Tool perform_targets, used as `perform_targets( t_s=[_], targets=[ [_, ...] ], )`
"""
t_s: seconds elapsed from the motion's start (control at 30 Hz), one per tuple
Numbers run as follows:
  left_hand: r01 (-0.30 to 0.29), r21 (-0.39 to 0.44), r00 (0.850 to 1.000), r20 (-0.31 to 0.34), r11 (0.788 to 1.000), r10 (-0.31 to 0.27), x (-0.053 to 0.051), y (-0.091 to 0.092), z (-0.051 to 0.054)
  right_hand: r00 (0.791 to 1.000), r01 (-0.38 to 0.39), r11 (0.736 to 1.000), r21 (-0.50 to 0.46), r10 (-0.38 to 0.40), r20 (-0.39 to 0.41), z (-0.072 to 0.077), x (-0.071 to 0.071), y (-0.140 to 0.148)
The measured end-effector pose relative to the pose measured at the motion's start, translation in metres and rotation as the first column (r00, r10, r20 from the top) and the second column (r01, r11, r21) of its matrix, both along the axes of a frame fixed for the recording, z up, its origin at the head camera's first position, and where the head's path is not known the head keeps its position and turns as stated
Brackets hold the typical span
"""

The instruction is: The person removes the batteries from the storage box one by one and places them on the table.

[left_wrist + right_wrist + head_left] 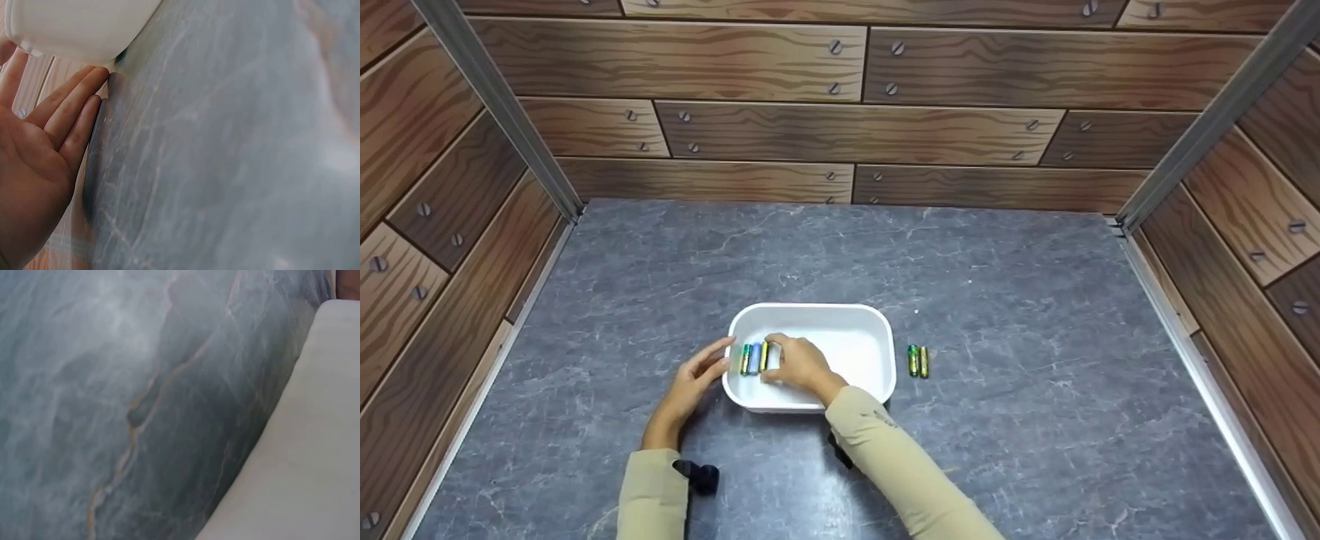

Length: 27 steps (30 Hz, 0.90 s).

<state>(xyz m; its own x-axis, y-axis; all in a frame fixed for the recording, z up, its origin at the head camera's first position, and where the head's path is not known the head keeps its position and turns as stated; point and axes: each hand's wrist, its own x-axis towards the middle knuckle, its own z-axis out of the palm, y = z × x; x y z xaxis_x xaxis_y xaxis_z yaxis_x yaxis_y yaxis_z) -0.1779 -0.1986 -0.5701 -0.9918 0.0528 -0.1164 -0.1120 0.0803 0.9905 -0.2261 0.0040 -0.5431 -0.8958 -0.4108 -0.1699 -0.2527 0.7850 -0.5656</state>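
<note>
A white plastic tub (851, 337) stands on the dark marbled tabletop. At its left end several slim batteries lie side by side: a green one (746, 359), a blue one (755, 358) and a yellow one (764, 356). My right hand (802, 365) reaches into the tub and pinches the yellow battery by its two ends, finger at the far end and thumb at the near. My left hand (688, 390) touches the tub's left wall with extended fingers. In the left wrist view, the left hand (39, 146) shows its palm beside the tub (79, 28).
Right of the tub, a green battery (913, 361) and a yellow-green battery (924, 361) lie side by side on the tabletop (1035, 375). Wood-patterned walls (757, 131) enclose the back and sides. The right wrist view shows only tabletop, the tub's outer wall (292, 439) and a sliver of skin.
</note>
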Motion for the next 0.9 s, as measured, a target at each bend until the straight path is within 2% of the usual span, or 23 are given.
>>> perform_targets(
  t_s=[0.4,0.63,0.9],
  targets=[
    [-0.005,0.004,1.0,0.006,1.0,0.005,0.0008,0.0009,0.0003,0.999,-0.014,0.994,0.104,0.017,-0.032,0.0011,0.0055,-0.0042],
    [0.0,-0.012,1.0,-0.013,1.0,0.0,0.0004,0.001,-0.0012,0.997,-0.036,0.993,0.11,0.043,-0.062,0.0034,0.0051,-0.0008],
    [-0.025,-0.029,1.0,-0.014,0.999,0.024,0.0005,0.002,-0.0008,0.995,-0.065,0.992,0.105,0.073,-0.066,0.0079,0.0032,0.001]
  ],
)
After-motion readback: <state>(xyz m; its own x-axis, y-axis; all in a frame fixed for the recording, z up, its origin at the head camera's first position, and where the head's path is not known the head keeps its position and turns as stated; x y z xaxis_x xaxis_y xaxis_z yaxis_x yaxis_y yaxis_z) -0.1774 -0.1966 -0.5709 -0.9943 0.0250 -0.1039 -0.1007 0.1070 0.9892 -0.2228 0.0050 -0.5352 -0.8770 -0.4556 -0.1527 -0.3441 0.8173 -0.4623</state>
